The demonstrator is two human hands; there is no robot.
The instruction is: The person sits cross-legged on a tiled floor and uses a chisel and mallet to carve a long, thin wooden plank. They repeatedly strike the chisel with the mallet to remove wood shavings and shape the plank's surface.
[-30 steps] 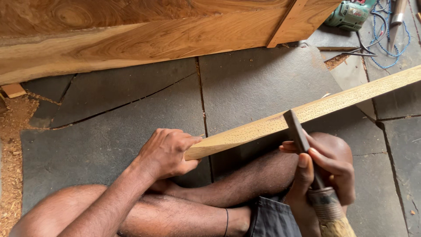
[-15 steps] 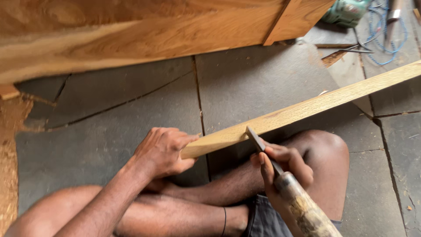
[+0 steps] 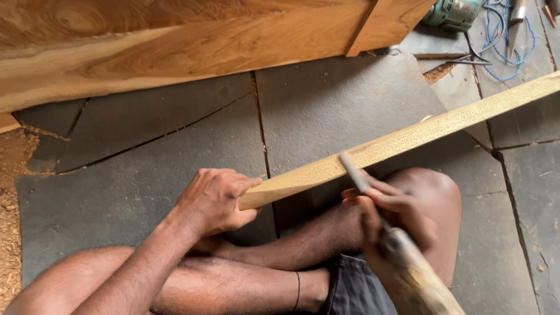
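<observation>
A long pale wooden batten [image 3: 408,137] runs from my lap up to the right edge, resting over my crossed legs. My left hand [image 3: 213,201] grips its near end. My right hand [image 3: 388,213] holds a chisel [image 3: 402,251] with a thick wooden handle. Its metal blade tip [image 3: 348,160] touches the near edge of the batten, a little right of my left hand. The chisel and right hand are blurred by motion.
A big brown wooden panel [image 3: 175,41] lies across the top. Grey stone slabs [image 3: 146,175] form the floor, with sawdust [image 3: 9,204] at the left. A green power tool [image 3: 452,13], blue cable [image 3: 507,41] and metal hand tools [image 3: 519,10] lie at the top right.
My right hand has shifted left along the batten with the chisel. The blade now meets the wood nearer my left hand. The left hand has kept its grip.
</observation>
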